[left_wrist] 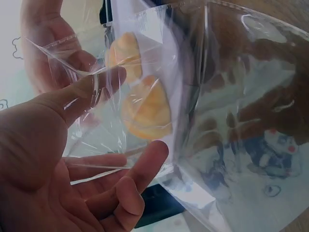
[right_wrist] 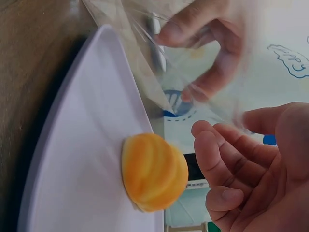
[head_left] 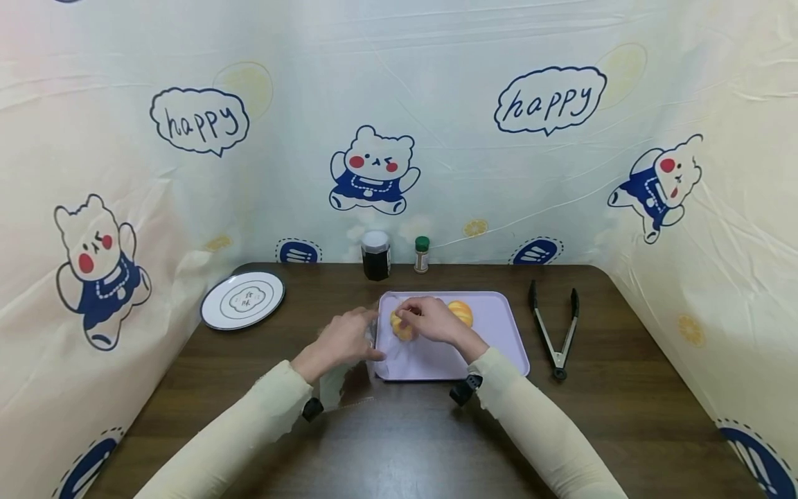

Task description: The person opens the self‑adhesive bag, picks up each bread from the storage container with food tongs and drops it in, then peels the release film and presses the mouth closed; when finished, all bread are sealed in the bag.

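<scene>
A clear plastic bag (left_wrist: 241, 96) is stretched between my hands. My left hand (head_left: 346, 337) is at the left edge of the lavender tray (head_left: 492, 346), its thumb and fingers spread apart against the film. My right hand (head_left: 433, 320) is over the tray and pinches the film near its thumb tip; the exact contact is blurred in the right wrist view. Two yellow-orange buns lie on the tray. The left bun (head_left: 402, 331) is partly covered by my right hand, and the right bun (head_left: 461, 312) sits just beyond that hand.
Black-tipped tongs (head_left: 557, 357) lie spread to the right of the tray. At the left stands a white plate (head_left: 227, 312) with a dark rim. Behind the tray are a dark jar (head_left: 377, 263) with a pale lid and a small green-capped bottle (head_left: 421, 260), before a printed curtain.
</scene>
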Motion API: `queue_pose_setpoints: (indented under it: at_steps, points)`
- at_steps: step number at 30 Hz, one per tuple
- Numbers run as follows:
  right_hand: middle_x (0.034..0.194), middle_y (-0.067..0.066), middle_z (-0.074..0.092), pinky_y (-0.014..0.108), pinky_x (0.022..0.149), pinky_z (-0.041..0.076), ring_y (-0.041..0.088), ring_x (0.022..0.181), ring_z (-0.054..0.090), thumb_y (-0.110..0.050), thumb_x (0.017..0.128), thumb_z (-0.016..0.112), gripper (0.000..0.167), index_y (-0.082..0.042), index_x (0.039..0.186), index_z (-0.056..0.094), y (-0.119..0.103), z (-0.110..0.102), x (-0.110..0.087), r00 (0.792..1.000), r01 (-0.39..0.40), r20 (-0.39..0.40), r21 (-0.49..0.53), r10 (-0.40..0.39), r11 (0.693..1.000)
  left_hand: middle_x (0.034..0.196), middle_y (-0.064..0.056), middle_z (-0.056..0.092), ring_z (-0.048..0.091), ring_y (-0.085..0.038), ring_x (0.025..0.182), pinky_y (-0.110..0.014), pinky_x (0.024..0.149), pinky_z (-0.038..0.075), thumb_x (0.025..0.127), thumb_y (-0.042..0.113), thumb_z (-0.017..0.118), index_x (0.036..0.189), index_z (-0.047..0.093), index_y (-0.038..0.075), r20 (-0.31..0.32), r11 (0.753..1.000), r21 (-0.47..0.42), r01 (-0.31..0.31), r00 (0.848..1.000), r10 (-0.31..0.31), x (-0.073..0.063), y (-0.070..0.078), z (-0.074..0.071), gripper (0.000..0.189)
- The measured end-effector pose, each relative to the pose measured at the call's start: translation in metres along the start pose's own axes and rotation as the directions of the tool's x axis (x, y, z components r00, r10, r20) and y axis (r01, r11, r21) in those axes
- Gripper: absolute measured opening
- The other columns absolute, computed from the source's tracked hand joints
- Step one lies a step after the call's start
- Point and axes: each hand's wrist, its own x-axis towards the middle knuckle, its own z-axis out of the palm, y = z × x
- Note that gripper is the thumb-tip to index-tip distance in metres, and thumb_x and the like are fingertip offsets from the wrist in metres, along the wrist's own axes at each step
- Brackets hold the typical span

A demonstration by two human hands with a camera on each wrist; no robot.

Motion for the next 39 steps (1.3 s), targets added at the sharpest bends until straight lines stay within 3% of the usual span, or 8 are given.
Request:
queue_pose_setpoints:
  at_steps: [7,12,17,24,26,29,33,39]
  points:
    - [0.094,0.009,0.076,0.028,0.064,0.049,0.029,0.077,0.070,-0.034,0.103,0.053,0.030,-0.012,0.113,0.071,0.010,-0.014,-0.007,0.998,-0.054,-0.038,0.030,0.055,0.998,0.142,-0.020,0.055,0.064,-0.041,0.112,-0.055,0.092,0.056,0.070,0.047,0.088,0.142,0.054,0.010,-0.007,1.000,0.020,-0.001,1.000,0.001,-0.002,-0.008,-0.001,0.088]
    - [0.101,0.014,0.075,0.030,0.065,0.053,0.026,0.077,0.069,-0.035,0.103,0.054,0.032,-0.011,0.118,0.069,0.020,-0.028,-0.015,0.990,-0.128,-0.059,0.046,0.130,0.991,0.136,-0.020,0.059,0.066,-0.038,0.110,-0.052,0.090,0.057,0.067,0.039,0.092,0.140,0.055,0.006,-0.039,0.999,0.019,-0.038,0.998,0.039,-0.003,-0.012,-0.002,0.088]
    - [0.104,0.016,0.074,0.039,0.076,0.061,0.029,0.086,0.070,-0.034,0.102,0.055,0.030,-0.011,0.116,0.068,0.030,-0.045,-0.026,0.974,-0.196,-0.099,0.080,0.204,0.977,0.135,-0.023,0.059,0.064,-0.037,0.114,-0.051,0.093,0.056,0.068,0.021,0.092,0.140,0.054,0.001,-0.039,0.998,0.015,-0.066,0.997,0.066,-0.003,-0.016,-0.003,0.083]
    - [0.104,0.012,0.074,0.030,0.071,0.056,0.030,0.085,0.071,-0.034,0.102,0.055,0.034,-0.008,0.120,0.067,0.054,-0.068,-0.041,0.960,-0.216,-0.179,0.026,0.217,0.976,0.125,-0.023,0.063,0.067,-0.032,0.097,-0.047,0.081,0.060,0.082,-0.004,0.068,0.137,0.056,-0.001,-0.047,0.993,0.035,-0.112,0.992,0.114,-0.004,-0.022,-0.009,0.057]
    - [0.104,0.012,0.074,0.030,0.070,0.054,0.031,0.085,0.071,-0.034,0.102,0.055,0.033,-0.009,0.121,0.067,0.060,-0.074,-0.046,0.954,-0.227,-0.199,0.012,0.225,0.974,0.123,-0.023,0.064,0.067,-0.033,0.095,-0.048,0.078,0.060,0.083,-0.004,0.067,0.137,0.056,-0.001,-0.054,0.990,0.059,-0.130,0.990,0.133,-0.004,-0.024,-0.010,0.054]
    - [0.102,0.011,0.074,0.029,0.068,0.051,0.027,0.082,0.071,-0.033,0.101,0.055,0.032,-0.010,0.119,0.067,0.068,-0.082,-0.053,0.945,-0.243,-0.229,-0.019,0.233,0.970,0.119,-0.022,0.064,0.067,-0.032,0.088,-0.047,0.071,0.060,0.078,0.002,0.077,0.137,0.056,-0.001,-0.048,0.985,0.094,-0.144,0.988,0.149,-0.004,-0.028,-0.011,0.063]
    - [0.103,0.012,0.074,0.029,0.066,0.051,0.023,0.081,0.070,-0.033,0.101,0.056,0.030,-0.011,0.117,0.068,0.078,-0.091,-0.062,0.927,-0.291,-0.260,-0.042,0.270,0.956,0.121,-0.019,0.064,0.065,-0.028,0.079,-0.044,0.065,0.060,0.072,0.011,0.087,0.138,0.055,0.003,-0.019,0.981,0.148,-0.128,0.991,0.132,-0.005,-0.029,-0.016,0.074]
    - [0.110,0.016,0.072,0.032,0.070,0.056,0.025,0.087,0.068,-0.035,0.100,0.056,0.034,-0.010,0.120,0.067,0.093,-0.105,-0.075,0.898,-0.373,-0.287,-0.096,0.334,0.923,0.122,-0.017,0.064,0.057,-0.026,0.067,-0.043,0.055,0.055,0.078,0.000,0.076,0.137,0.055,0.009,-0.019,0.972,0.219,-0.081,0.996,0.087,-0.006,-0.028,-0.026,0.063]
